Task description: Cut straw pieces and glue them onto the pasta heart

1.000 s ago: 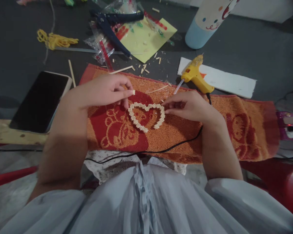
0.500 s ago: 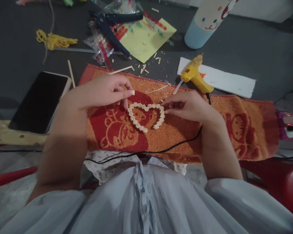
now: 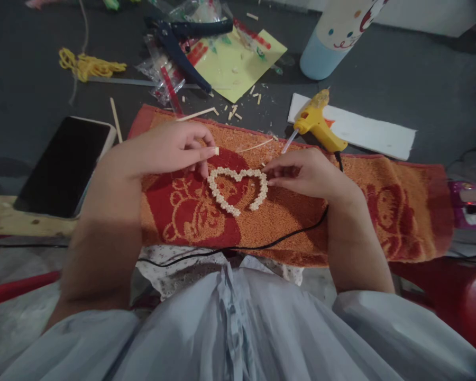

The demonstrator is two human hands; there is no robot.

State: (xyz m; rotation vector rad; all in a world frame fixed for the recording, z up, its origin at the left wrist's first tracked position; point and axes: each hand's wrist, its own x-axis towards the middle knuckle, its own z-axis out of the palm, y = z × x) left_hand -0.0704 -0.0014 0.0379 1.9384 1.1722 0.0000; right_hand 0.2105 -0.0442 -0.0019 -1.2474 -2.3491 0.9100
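A heart-shaped outline built of small pale pieces (image 3: 215, 191) lies on an orange and red towel (image 3: 297, 211), with a gap near its bottom point. My right hand (image 3: 305, 172) pinches the heart's right edge between thumb and fingers. Up at the heart's left lobe, my left hand (image 3: 178, 148) holds a tiny pale block (image 3: 216, 151) between thumb and forefinger. Its lower fingers are curled close to the heart; I cannot tell whether they touch it. Beyond my right hand, a yellow hot glue gun (image 3: 315, 123) rests on a white strip (image 3: 373, 132).
Navy cutting pliers (image 3: 186, 61) lie among plastic wrappers beside a yellow paper sheet (image 3: 238, 69). Short stick offcuts (image 3: 232, 112) are scattered below it. A phone (image 3: 65, 164) is at left, a blue and white bottle (image 3: 329, 45) at the back. A black cord (image 3: 269, 245) crosses the towel's front.
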